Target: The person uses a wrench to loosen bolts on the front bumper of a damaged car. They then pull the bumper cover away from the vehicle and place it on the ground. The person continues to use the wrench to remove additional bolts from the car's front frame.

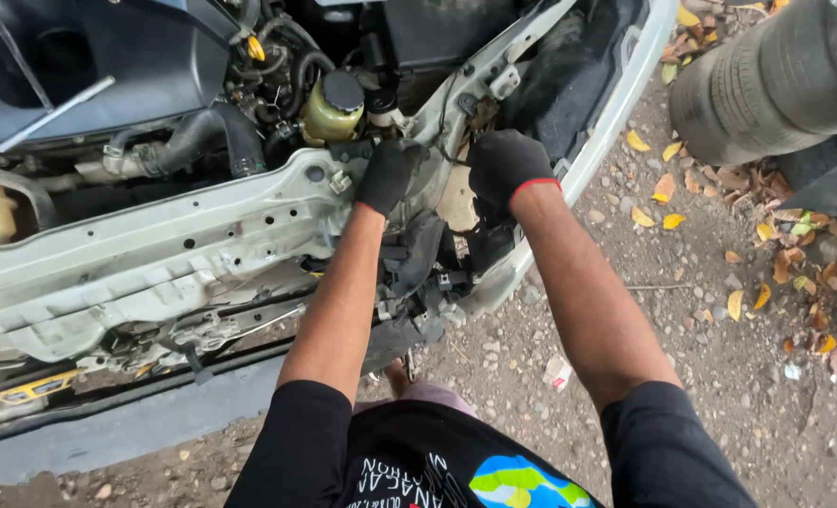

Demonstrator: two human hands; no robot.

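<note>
Frame centre: left hand (390, 174) and right hand (508, 165), gloved, fingers curling onto white radiator support panel (155, 245), gripping its edge.

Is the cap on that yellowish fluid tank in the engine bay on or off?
On. A black cap sits squarely atop the yellowish tank.

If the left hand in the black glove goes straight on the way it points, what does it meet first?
Probably the yellowish fluid reservoir with the black cap, just beyond the left hand, which rests on the pale metal front panel. Depth is unclear, so it could pass above it.
</note>
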